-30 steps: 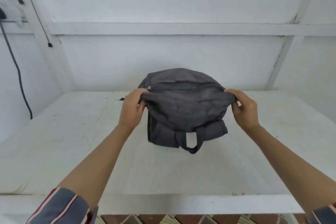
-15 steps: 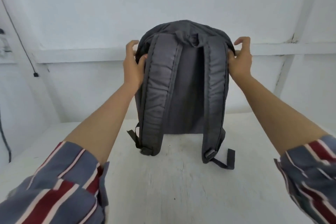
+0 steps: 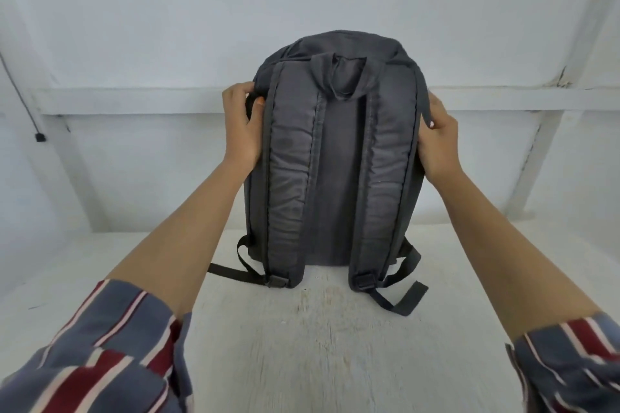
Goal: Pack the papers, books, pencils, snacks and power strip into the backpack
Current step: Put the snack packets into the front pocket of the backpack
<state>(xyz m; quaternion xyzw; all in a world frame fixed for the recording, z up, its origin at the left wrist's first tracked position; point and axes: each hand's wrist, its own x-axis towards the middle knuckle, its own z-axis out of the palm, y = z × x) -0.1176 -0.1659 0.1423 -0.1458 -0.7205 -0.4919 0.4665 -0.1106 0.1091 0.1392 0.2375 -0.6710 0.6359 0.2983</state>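
In the head view, the grey backpack (image 3: 335, 161) is seen at the centre, held upright on the white table (image 3: 302, 345), its back panel turned toward the camera. Two padded shoulder straps (image 3: 288, 178) hang down the panel, and their webbing ends lie on the table at 5 and 7 o'clock of the bag. A carry loop (image 3: 345, 77) is seen at 12 o'clock of the bag.

The bag's upper side at 10 o'clock is gripped by the left hand (image 3: 240, 124), with the fingers curled round the edge and the thumb pressed on the fabric. The opposite side at 2 o'clock is gripped by the right hand (image 3: 439, 141), thumb laid on the edge. Striped sleeves (image 3: 100, 345) fill the lower corners. A black cable (image 3: 20, 94) is seen on the wall at 9 o'clock.
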